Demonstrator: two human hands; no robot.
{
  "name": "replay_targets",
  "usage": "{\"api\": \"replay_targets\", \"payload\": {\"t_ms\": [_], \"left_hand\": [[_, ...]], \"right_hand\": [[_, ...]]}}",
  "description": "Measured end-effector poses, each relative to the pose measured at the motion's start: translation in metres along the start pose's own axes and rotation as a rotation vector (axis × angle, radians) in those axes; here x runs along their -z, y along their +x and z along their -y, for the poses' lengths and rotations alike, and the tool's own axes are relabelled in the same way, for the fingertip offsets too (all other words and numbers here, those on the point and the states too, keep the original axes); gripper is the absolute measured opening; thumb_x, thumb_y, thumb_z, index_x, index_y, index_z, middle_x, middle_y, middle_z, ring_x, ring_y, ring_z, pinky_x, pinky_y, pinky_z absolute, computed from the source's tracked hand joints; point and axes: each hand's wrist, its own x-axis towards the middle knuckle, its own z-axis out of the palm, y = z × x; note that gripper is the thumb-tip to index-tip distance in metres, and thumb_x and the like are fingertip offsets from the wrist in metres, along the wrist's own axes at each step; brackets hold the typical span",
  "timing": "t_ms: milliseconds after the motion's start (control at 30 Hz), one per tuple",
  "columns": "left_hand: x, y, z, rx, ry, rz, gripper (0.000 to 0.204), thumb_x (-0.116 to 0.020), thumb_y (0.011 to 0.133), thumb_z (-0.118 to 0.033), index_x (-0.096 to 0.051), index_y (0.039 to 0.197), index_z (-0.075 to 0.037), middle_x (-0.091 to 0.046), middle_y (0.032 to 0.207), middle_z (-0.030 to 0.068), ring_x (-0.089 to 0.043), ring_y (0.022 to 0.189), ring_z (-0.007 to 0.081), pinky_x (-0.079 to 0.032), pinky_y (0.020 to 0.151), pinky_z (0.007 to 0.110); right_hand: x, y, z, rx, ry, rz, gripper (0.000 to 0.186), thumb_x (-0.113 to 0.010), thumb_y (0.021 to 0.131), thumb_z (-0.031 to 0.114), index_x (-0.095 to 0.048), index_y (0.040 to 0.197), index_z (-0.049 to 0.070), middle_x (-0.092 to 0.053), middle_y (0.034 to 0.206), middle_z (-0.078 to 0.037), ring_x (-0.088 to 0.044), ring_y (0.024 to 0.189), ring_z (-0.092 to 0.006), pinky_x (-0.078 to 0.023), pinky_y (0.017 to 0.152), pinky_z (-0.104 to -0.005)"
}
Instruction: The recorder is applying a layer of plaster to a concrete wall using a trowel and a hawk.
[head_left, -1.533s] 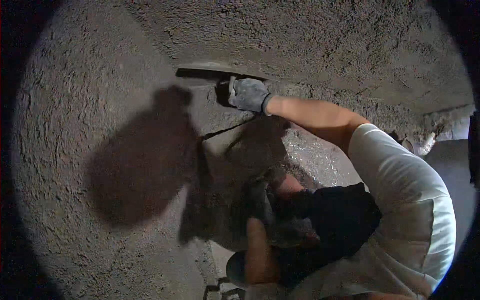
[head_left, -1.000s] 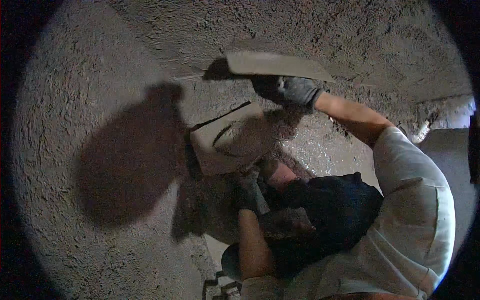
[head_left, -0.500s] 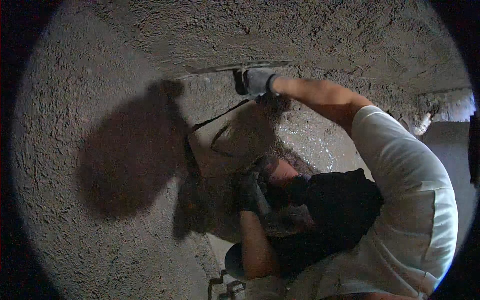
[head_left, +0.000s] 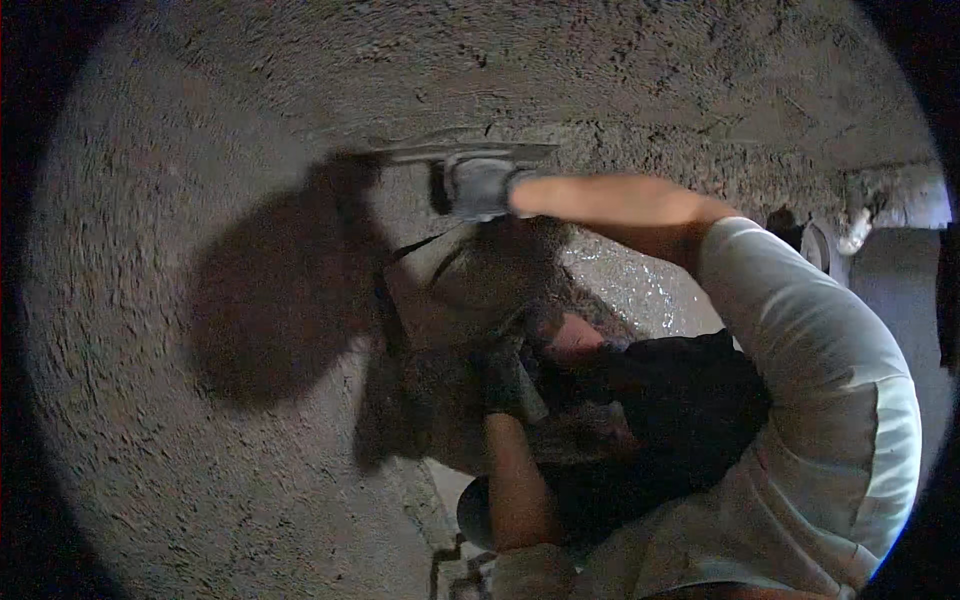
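Observation:
My right hand (head_left: 480,188), in a grey glove, is closed around the dark handle of a long, flat plastering trowel (head_left: 462,152). The trowel's thin blade lies along the rough grey mortar surface (head_left: 600,70) at the top of the view. Lower down, my left hand (head_left: 500,375) wears a dark glove and sits in deep shadow, close to my dark clothing. A pale grey strip (head_left: 531,393) shows beside it; whether the hand grips that strip is too dark to make out.
Coarse mortar covers the wall (head_left: 130,330) on the left, where a large shadow falls. A wet, glinting patch (head_left: 640,285) shows beyond my legs. A patterned floor piece (head_left: 465,575) is at the bottom, and a round-rimmed object (head_left: 815,245) at the right.
My right hand and the trowel have moved left and slightly down along the mortar. The shadow on the wall has shifted a little. My left hand has barely moved.

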Motion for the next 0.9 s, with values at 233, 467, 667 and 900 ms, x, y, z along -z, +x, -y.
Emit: {"api": "replay_targets", "payload": {"t_ms": [233, 467, 667, 900], "left_hand": [[-0.024, 0.019, -0.007, 0.126, -0.044, 0.084, 0.04, -0.049, 0.09, -0.026, -0.047, 0.121, -0.002, -0.049, 0.121, 0.0133, -0.05, 0.103, 0.0252, -0.041, 0.09, 0.033], [-0.014, 0.014, 0.008, 0.243, -0.192, 0.04, 0.039, -0.048, 0.091, -0.028, -0.048, 0.12, -0.003, -0.05, 0.12, 0.0135, -0.051, 0.102, 0.0254, -0.041, 0.09, 0.033], [-0.02, 0.024, 0.011, 0.337, -0.272, 0.048, 0.039, -0.046, 0.091, -0.03, -0.049, 0.119, -0.003, -0.051, 0.119, 0.0136, -0.051, 0.102, 0.0256, -0.041, 0.09, 0.033], [0.017, 0.055, 0.051, 0.431, -0.367, -0.025, 0.039, -0.044, 0.092, -0.032, -0.05, 0.118, -0.004, -0.052, 0.118, 0.0137, -0.052, 0.101, 0.0258, -0.04, 0.09, 0.032]], "right_hand": [[-0.045, 0.051, -0.042, -0.157, 0.604, 0.045, 0.016, -0.051, 0.082, 0.018, -0.063, 0.078, 0.008, -0.062, 0.07, -0.005, -0.06, 0.065, -0.0214, -0.048, 0.056, -0.0384], [-0.051, -0.044, -0.13, 0.435, -0.479, -0.294, 0.021, -0.054, 0.078, 0.019, -0.058, 0.095, 0.006, -0.06, 0.096, -0.009, -0.058, 0.089, -0.0238, -0.048, 0.08, -0.0371], [-0.059, -0.134, -0.217, 0.076, -0.16, -0.165, 0.021, -0.048, 0.084, 0.016, -0.054, 0.102, 0.005, -0.059, 0.093, -0.01, -0.057, 0.085, -0.0232, -0.047, 0.077, -0.0341], [-0.048, -0.107, -0.164, 0.007, -0.254, -0.396, 0.029, -0.06, 0.074, 0.03, -0.06, 0.089, 0.006, -0.064, 0.073, -0.014, -0.062, 0.067, -0.0314, -0.049, 0.059, -0.0417]]}}
